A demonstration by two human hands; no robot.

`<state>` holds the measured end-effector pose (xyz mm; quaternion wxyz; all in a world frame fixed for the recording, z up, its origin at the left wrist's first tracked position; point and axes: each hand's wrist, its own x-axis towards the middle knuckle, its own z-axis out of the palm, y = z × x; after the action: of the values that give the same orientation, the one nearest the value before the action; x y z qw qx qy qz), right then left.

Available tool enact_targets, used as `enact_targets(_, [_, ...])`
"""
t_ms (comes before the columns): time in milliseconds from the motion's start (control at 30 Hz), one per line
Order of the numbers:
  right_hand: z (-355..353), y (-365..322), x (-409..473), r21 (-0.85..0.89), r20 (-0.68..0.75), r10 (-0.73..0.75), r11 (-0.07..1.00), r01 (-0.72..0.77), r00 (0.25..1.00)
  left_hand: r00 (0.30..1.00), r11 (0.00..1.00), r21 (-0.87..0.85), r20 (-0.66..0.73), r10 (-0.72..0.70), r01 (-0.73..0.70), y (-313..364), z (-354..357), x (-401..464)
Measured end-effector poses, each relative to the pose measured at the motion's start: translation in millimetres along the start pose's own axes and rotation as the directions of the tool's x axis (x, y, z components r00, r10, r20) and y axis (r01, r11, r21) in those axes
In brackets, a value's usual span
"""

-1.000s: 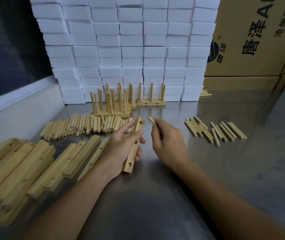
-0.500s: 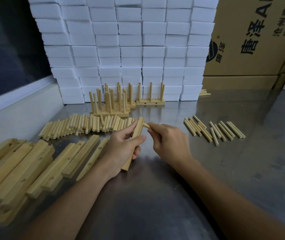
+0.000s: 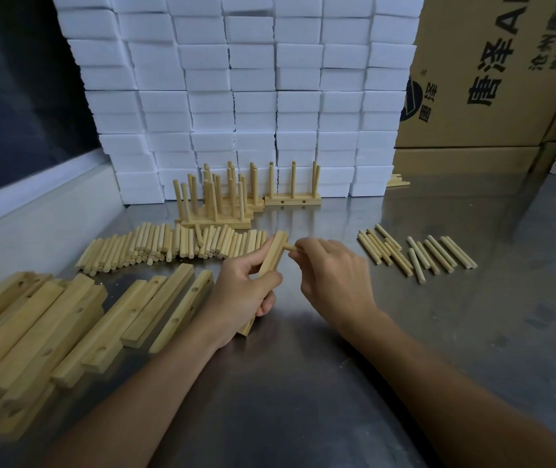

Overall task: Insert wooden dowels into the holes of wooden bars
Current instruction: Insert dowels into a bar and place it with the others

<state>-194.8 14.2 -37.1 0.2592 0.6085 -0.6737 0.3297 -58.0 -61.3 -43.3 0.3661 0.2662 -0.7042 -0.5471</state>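
My left hand (image 3: 241,292) grips a pale wooden bar (image 3: 273,253), tilted, its top end pointing away from me and its lower end hidden behind my fingers. My right hand (image 3: 332,276) pinches a short wooden dowel (image 3: 289,247) whose tip touches the right side of the bar near its top end. Most of the dowel is hidden in my fingers.
A row of loose dowels (image 3: 168,246) lies behind my left hand, a smaller group of dowels (image 3: 418,253) to the right. Spare bars (image 3: 67,319) are piled at the left. Finished bars with upright dowels (image 3: 226,197) stand before stacked white boxes (image 3: 253,96). A cardboard carton (image 3: 493,72) stands at back right.
My right hand brought the dowel leftwards from free air to the side of the bar's top end. My left hand turned the bar so its holes no longer face me.
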Motion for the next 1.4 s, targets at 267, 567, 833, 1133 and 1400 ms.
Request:
enact_targets(267, [2.7, 10.5, -1.0, 0.265, 0.15, 0.071, 0.958, -0.11, 0.986, 0.998, 0.986, 0.155, 0.051, 0.048, -0.056, -1.4, -3.7, -1.5])
enact_targets(567, [4.6, -1.3, 1.7, 0.112, 0.175, 0.065, 0.99, -0.085, 0.983, 0.999, 0.968, 0.247, 0.038, 0.031, -0.039, -8.9, -15.5, 4.4])
enact_targets(833, [2.9, -1.3, -1.2, 0.173, 0.208, 0.081, 0.978, -0.118, 0.975, 0.99, 0.913, 0.386, 0.024, 0.138, -0.136, -1.1, -17.2, -0.5])
enact_targets(1133, [7.3, 0.6, -1.1, 0.472, 0.281, 0.19, 0.826, -0.308, 0.941, 0.978, 0.868, 0.456, 0.031, 0.204, -0.196, -3.7, -22.5, 0.7])
enact_targets(1400, [13.5, -5.9, -4.6, 0.365, 0.158, 0.292, 0.87, -0.331, 0.943, 0.943, 0.802, 0.544, -0.057, 0.328, -0.246, -4.7, -22.4, -2.7])
